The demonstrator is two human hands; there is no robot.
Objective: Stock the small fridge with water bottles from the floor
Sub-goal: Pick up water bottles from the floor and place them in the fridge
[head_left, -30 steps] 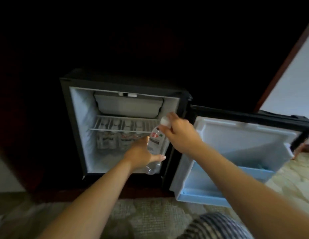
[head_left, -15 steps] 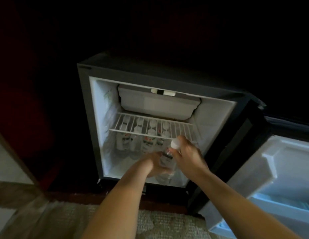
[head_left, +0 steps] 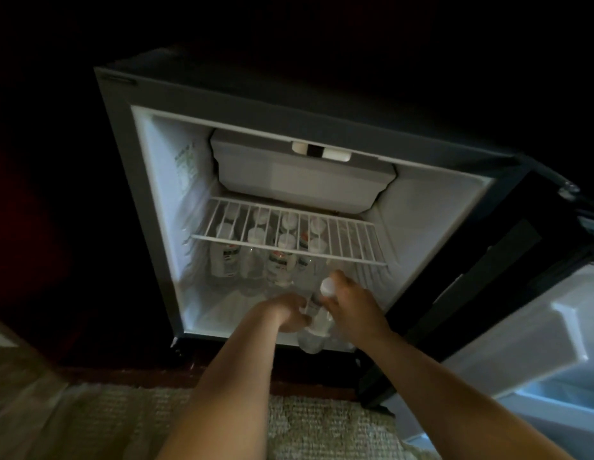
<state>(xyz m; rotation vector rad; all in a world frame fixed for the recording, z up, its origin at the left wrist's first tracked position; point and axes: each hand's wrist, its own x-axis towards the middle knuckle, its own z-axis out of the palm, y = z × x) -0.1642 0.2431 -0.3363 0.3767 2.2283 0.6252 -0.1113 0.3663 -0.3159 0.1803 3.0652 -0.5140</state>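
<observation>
**At the fridge mouth, both hands on one bottle**

Low in the middle of the frame, a clear water bottle with a white cap is held tilted at the front edge of the small fridge, its base hanging just over the lower lip. The left hand grips the bottle's body from the left, fingers curled round it. The right hand holds the neck from the right, fingers pinching just under the cap.

Behind them, toward the back left of the fridge floor, a cluster of stocked bottles stands upright below the white wire shelf; their caps show through its bars. Above the shelf sits the pale freezer box.

At the right of the frame the fridge door stands open. A woven rug covers the floor at the bottom. The surroundings are too dark to make out.
</observation>
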